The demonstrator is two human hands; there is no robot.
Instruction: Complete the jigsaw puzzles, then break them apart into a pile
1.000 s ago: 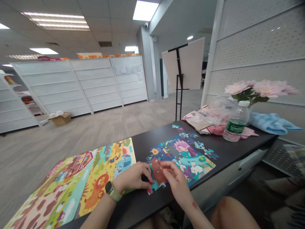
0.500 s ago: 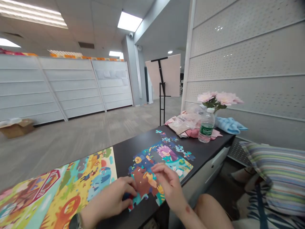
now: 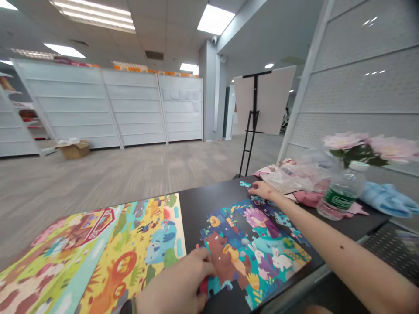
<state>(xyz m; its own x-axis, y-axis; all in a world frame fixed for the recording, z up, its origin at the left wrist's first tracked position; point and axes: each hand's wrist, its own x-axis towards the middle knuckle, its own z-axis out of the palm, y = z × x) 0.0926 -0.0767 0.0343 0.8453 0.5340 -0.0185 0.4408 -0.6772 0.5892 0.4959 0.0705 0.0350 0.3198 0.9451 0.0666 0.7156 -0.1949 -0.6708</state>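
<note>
A colourful jigsaw puzzle (image 3: 258, 248) with a bear, rabbits and flowers lies partly assembled on the black table (image 3: 203, 205). My left hand (image 3: 183, 283) rests on the puzzle's near left corner, fingers curled down onto its edge. My right hand (image 3: 263, 190) is stretched far forward over the puzzle to several loose blue pieces (image 3: 245, 184) at the table's far side, fingertips down on one of them. Whether it has gripped a piece I cannot make out.
Two finished puzzle boards (image 3: 108, 248) lie to the left. A water bottle (image 3: 340, 196), pink flowers (image 3: 366, 146), a crumpled plastic bag (image 3: 291, 181) and a blue cloth (image 3: 389, 198) crowd the table's far right. An easel (image 3: 253, 113) stands on the floor beyond.
My right hand left the puzzle's near edge and reached forward to the loose pieces at the far side. My left hand stayed on the near corner. The camera swung.
</note>
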